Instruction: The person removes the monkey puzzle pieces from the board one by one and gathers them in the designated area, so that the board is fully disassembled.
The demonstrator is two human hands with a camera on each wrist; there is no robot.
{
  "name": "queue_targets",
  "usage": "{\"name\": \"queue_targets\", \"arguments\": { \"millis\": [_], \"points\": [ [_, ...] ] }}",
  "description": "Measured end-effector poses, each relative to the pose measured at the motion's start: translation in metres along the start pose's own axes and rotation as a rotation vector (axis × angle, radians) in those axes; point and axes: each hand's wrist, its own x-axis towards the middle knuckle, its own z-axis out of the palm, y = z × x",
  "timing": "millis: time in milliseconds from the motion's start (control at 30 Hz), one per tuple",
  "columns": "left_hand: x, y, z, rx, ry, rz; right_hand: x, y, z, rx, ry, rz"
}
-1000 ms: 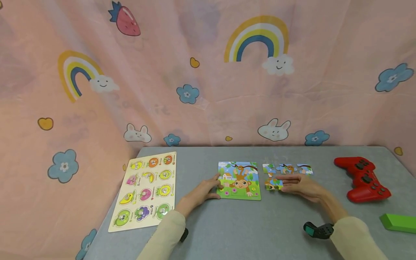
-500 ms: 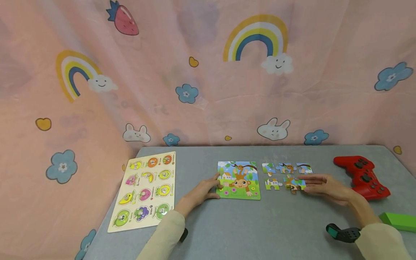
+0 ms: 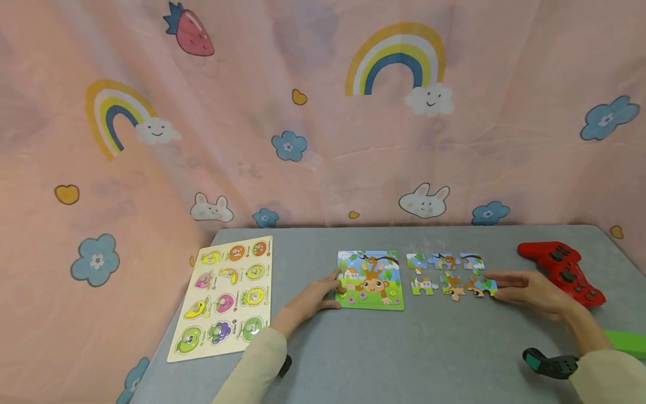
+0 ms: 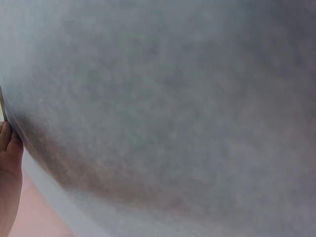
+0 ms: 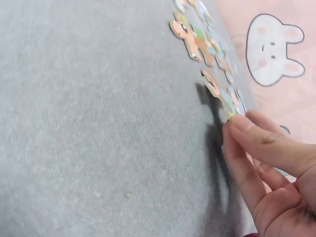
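Observation:
My left hand [image 3: 315,294] rests at the left edge of a monkey picture puzzle board [image 3: 373,280], its fingertips touching the edge. My right hand [image 3: 530,292] pinches a jigsaw piece [image 5: 212,86] between thumb and fingers; in the right wrist view the piece is tilted close over the table, its shadow beneath. Left of it lie a piece with a monkey's face part [image 3: 453,287] and a piece with a house [image 3: 423,286]. Behind them is a row of three pieces, the middle one [image 3: 445,261] showing brown monkey parts. The left wrist view shows mostly grey tabletop and some fingers.
A cream fruit peg board [image 3: 222,300] lies on the left of the grey table [image 3: 404,359]. At the right are a red game controller [image 3: 565,275] and a green block [image 3: 626,342]. A pink patterned curtain [image 3: 323,185] hangs behind.
My right hand has moved rightward, letting go of the house piece and then the middle piece in the front row, and now pinches the rightmost one. The left hand has stayed put.

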Motion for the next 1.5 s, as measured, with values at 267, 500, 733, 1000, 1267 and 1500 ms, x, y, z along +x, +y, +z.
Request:
{"name": "queue_targets", "arguments": {
  "millis": [267,500,733,1000,1267,1500],
  "points": [
    [0.000,0.000,0.001,-0.005,0.010,0.027,0.000,-0.004,-0.003,-0.201,0.046,0.015],
    [0.000,0.000,0.001,-0.008,0.007,0.031,0.004,-0.003,-0.004,-0.240,0.044,-0.009],
    [-0.001,0.002,0.000,-0.021,0.012,0.032,0.004,-0.003,0.000,-0.291,0.123,-0.016],
    [-0.002,0.003,-0.002,-0.039,0.015,0.044,0.003,-0.020,0.023,-0.191,0.195,-0.067],
    [-0.001,0.003,-0.002,0.005,0.026,0.033,0.016,-0.053,0.070,0.065,0.091,-0.134],
    [0.001,0.003,-0.002,0.011,0.016,-0.017,0.034,-0.068,0.109,0.173,0.068,-0.146]
  ]
}}
